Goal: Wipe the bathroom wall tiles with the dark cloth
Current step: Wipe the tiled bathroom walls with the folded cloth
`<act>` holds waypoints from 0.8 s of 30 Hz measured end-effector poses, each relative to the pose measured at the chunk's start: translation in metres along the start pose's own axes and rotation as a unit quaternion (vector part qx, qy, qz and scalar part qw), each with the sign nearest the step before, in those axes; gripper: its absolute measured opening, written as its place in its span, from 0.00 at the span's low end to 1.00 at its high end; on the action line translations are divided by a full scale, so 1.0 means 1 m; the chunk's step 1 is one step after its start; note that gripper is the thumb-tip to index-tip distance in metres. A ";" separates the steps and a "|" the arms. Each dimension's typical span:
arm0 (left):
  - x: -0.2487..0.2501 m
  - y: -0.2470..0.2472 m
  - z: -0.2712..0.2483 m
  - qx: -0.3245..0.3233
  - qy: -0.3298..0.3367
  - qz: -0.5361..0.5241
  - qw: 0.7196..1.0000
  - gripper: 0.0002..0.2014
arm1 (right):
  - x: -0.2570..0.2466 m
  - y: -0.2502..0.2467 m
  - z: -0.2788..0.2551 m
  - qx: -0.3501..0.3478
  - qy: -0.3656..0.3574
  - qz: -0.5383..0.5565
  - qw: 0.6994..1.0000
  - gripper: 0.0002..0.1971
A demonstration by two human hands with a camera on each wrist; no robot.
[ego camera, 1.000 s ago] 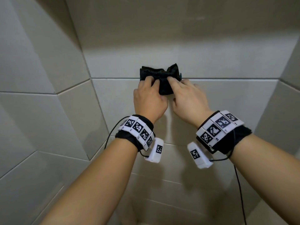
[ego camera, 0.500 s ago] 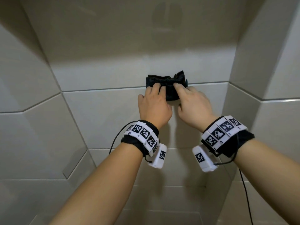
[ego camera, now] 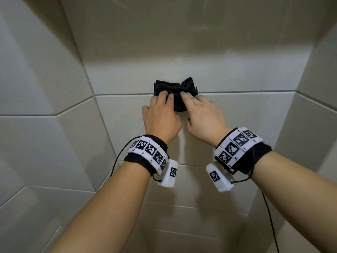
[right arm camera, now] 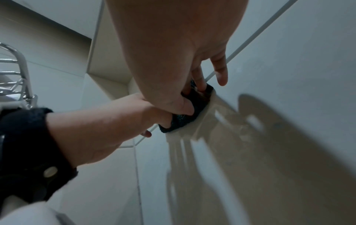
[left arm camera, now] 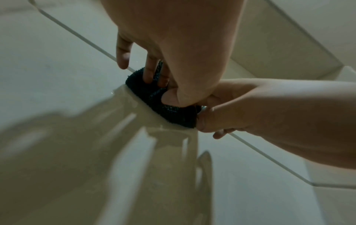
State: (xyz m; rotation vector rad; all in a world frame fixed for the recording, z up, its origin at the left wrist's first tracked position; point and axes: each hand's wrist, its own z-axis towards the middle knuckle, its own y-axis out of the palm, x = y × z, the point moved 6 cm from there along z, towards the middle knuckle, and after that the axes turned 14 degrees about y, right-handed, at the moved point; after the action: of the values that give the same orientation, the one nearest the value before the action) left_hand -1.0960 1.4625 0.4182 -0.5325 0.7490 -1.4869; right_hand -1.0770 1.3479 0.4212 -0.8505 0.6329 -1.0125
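Both hands are pressing the dark cloth point(ego camera: 174, 95) against the wall tiles point(ego camera: 246, 110). The cloth is bunched into a compact wad and is lying across a horizontal grout line point(ego camera: 255, 91), with its upper folds projecting above the fingertips and its lower edge sitting between the two hands.

The left hand point(ego camera: 161, 115) is gripping the left part of the cloth. In the left wrist view its thumb point(left arm camera: 171, 97) is curling under the wad while two fingers point(left arm camera: 149, 73) are bearing down on its outer face, so the cloth is being pinched between thumb and fingers. One further finger of this hand is extending beyond the cloth and touching the bare tile beside it.

The right hand point(ego camera: 203, 117) is gripping the right part of the cloth. In the right wrist view its thumb point(right arm camera: 185, 106) is wrapping over the near edge of the wad and its fingers point(right arm camera: 200, 80) are pressing on the far side (the outermost finger is lying straight on the tile, just beside the cloth). The two thumbs are meeting close together at the middle of the wad.

Directly below the grip, the glossy tile surface is carrying shadows and reflections of the hands and forearms.

Each wrist is wearing a black band point(ego camera: 145, 158) fitted with white marker blocks point(ego camera: 237, 145). Left of the grip, a chrome wire rack point(right arm camera: 17, 76) is showing at the edge of the right wrist view.
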 end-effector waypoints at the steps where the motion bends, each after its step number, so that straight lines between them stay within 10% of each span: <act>1: -0.014 0.000 -0.004 -0.002 -0.011 0.005 1.000 0.30 | -0.013 0.003 0.004 -0.002 -0.011 0.004 1.000 0.39; 13: -0.154 0.003 -0.042 0.000 -0.128 0.002 0.992 0.33 | -0.147 0.040 0.044 -0.002 -0.118 0.014 0.993 0.38; 24: -0.182 0.001 -0.041 0.095 -0.148 -0.061 0.982 0.18 | -0.167 0.042 0.056 0.019 -0.136 0.037 0.990 0.33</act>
State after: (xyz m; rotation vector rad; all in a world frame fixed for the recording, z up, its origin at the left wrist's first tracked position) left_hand -1.1128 1.6480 0.4111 -0.6450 0.3422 -1.5299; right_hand -1.0814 1.5289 0.4272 -0.9057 0.4084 -0.8205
